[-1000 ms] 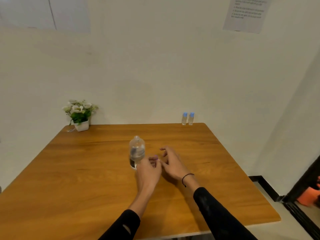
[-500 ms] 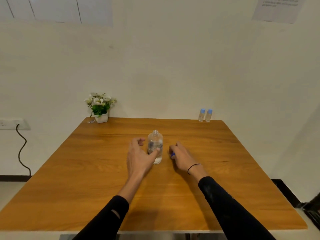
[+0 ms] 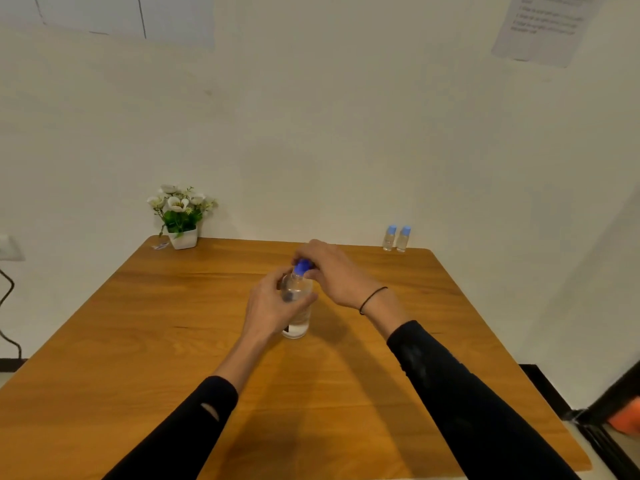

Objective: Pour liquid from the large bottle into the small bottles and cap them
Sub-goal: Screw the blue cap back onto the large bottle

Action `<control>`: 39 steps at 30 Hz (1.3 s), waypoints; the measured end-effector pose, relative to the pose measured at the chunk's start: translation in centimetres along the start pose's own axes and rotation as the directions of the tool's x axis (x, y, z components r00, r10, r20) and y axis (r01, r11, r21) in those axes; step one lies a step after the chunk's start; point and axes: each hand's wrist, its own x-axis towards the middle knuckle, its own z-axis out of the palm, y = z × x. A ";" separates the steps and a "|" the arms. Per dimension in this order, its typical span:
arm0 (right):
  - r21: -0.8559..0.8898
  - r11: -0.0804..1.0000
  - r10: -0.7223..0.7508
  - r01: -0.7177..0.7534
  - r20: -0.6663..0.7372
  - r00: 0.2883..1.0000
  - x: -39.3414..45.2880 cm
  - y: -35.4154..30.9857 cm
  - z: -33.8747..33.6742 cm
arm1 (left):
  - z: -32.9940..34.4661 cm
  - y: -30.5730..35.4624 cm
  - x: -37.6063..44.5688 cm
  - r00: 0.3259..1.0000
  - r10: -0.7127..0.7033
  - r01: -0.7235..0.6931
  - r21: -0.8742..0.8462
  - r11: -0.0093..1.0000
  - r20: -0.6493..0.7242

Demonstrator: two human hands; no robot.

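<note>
The large clear bottle [image 3: 298,306] stands upright in the middle of the wooden table [image 3: 145,341], with a little liquid at its bottom. My left hand [image 3: 270,306] wraps around its body from the left. My right hand [image 3: 332,271] holds a blue cap [image 3: 302,266] on top of the bottle's neck. Two small clear bottles [image 3: 396,238] with light blue caps stand side by side at the table's far right edge against the wall.
A white pot of artificial flowers [image 3: 180,216] sits at the table's far left corner. A wall socket and black cable [image 3: 7,292] are at the left. An orange object [image 3: 625,419] lies on the floor at the lower right.
My left hand has closed around the large bottle. My right hand rose from the table with the blue cap and brought it onto the bottle's neck.
</note>
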 end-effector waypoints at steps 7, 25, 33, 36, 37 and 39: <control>-0.226 0.972 -0.033 0.056 0.104 0.994 1.7 -1.2 0.3 | -0.7 0.3 0.0 1.000 0.010 -0.010 0.017 1.000 0.009; -0.296 0.951 -0.022 0.089 0.223 0.975 3.5 -1.9 -0.8 | -0.9 -0.3 0.2 0.999 0.027 -0.028 0.039 0.999 0.024; -0.341 0.938 0.005 0.064 0.199 0.980 3.0 -1.9 -1.0 | -1.0 0.1 0.0 0.999 0.006 -0.007 0.031 0.999 0.034; -0.523 0.850 0.023 0.058 0.147 0.989 3.0 -2.0 -0.5 | -1.2 0.0 -0.1 0.999 0.002 -0.003 0.023 1.000 0.035; -0.550 0.833 0.015 0.066 0.143 0.990 3.1 -2.0 -0.3 | -1.2 0.0 -0.1 0.999 0.001 -0.001 0.012 1.000 0.038; -0.505 0.860 0.019 0.069 0.168 0.986 3.3 -1.9 -0.2 | -1.2 0.1 0.0 0.999 0.006 -0.006 0.001 1.000 0.044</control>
